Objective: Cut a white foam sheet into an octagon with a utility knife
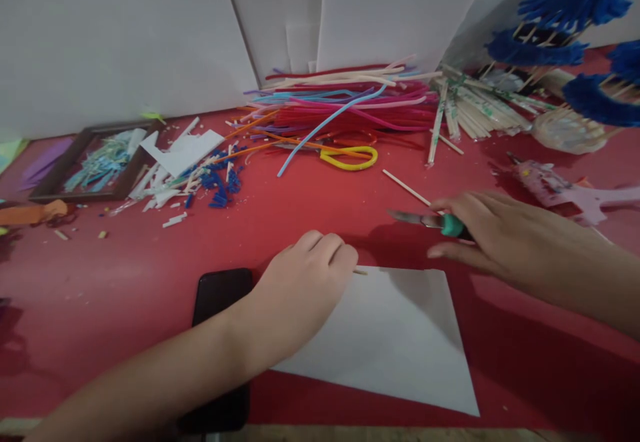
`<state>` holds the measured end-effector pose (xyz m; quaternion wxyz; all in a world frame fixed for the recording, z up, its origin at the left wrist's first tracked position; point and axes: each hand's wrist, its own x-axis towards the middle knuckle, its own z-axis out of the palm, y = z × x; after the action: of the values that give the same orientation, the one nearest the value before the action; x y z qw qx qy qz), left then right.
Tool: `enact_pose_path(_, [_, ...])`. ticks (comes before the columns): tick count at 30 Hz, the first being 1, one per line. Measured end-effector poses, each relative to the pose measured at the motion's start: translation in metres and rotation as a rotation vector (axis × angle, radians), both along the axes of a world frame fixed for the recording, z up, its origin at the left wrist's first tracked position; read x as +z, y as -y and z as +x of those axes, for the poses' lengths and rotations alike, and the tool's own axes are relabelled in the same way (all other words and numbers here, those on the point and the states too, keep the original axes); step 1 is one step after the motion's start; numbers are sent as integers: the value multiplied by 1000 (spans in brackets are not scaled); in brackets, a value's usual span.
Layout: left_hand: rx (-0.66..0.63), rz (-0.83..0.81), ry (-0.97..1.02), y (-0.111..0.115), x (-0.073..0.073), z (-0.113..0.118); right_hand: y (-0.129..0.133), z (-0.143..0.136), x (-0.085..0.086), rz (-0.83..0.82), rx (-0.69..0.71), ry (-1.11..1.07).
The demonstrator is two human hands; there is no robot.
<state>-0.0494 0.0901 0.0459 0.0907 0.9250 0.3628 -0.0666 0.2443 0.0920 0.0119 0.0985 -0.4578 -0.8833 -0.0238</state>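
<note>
Left hand closed on stick; right hand gripping cutter.
Left fingers are curled over the stick; its exposed end projects right, at the far edge of the paper. Right hand is wrapped around the cutter's handle, blade pointing left, beyond the paper. A second stick lies just beyond the blade. The phone lies left of the paper, partly hidden. Scissors lie farther off, near the pipe cleaners.
</note>
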Motion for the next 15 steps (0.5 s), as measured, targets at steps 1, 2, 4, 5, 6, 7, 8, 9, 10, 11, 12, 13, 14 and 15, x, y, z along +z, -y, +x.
enact_pose_path(1, [-36,-30,26,-2,-5,0,5,-1,-4,10,-30,29])
enact_pose_path(2, [-66,-49,43,-4,-10,0,8,-2,-8,22,-44,58])
enact_pose_path(4, [-102,-50,56,-6,-18,1,13,-3,-19,45,-62,121])
enact_pose_path(5, [-109,-39,58,-6,-21,1,14,-2,-25,64,-72,142])
enact_pose_path(6, [-111,-29,55,-6,-21,1,14,-1,-29,87,-82,151])
enact_pose_path(7, [-105,-22,47,-5,-21,1,13,2,-33,108,-90,150])
enact_pose_path(8, [-94,-21,34,-4,-19,0,11,4,-35,129,-98,140])
enact_pose_path(9, [-83,-24,15,-3,-17,0,9,7,-36,152,-110,129])
enact_pose_path(10, [-72,-27,-8,-2,-15,0,8,9,-35,170,-119,117])
enact_pose_path(11, [-63,-25,-30,0,-12,0,7,10,-34,186,-116,94])
enact_pose_path(12, [-53,-10,-50,1,-10,1,7,10,-31,205,-108,59])
enact_pose_path(13, [-33,21,-61,2,-8,1,7,7,-27,233,-92,16])
enact_pose_path(14, [-8,63,-63,3,-6,2,9,3,-24,262,-67,-33])
enact_pose_path(15, [17,109,-52,4,-6,4,12,-2,-20,285,-32,-92])
